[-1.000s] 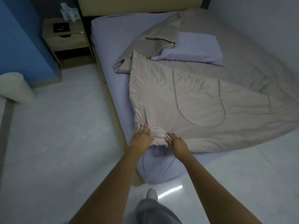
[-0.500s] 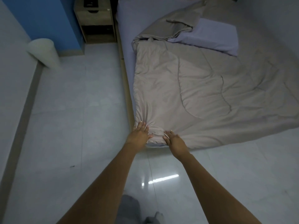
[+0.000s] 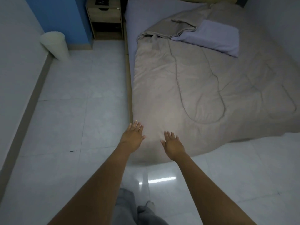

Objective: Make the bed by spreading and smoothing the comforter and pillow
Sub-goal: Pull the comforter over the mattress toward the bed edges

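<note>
A beige quilted comforter [image 3: 203, 88] covers most of the bed [image 3: 149, 15], whose lavender sheet shows at the head end. Its near corner drapes over the foot of the bed down to the floor. The far part is bunched in folds near a lavender pillow [image 3: 215, 38] that lies on top of it. My left hand [image 3: 133, 135] and my right hand [image 3: 172, 144] hover with straight, spread fingers at that near corner, holding nothing. I cannot tell whether the fingers touch the fabric.
A wooden nightstand [image 3: 104, 18] stands left of the bed's head against a blue wall. A white bin [image 3: 55, 45] sits by the left wall. Glossy white tiles [image 3: 68, 111] cover the floor. My legs in grey trousers [image 3: 129, 208] show at the bottom.
Both hands gripped the comforter's corner and pulled it toward the foot of the bed. Now they have let go and are spread flat, and the corner lies smooth over the bed's end.
</note>
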